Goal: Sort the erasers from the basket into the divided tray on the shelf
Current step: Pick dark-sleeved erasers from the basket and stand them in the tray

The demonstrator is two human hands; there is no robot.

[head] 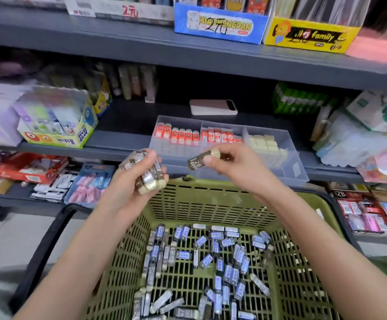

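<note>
at the bottom edge of view the basket (211,199) and its loose erasers (211,257) are cut off. above it, the left hand (130,188) curls round a bundle (149,179) whose labels blur; the right hand (236,167) pinches one eraser (198,162) just before the tray (292,167) on the shelf (123,137).
</note>
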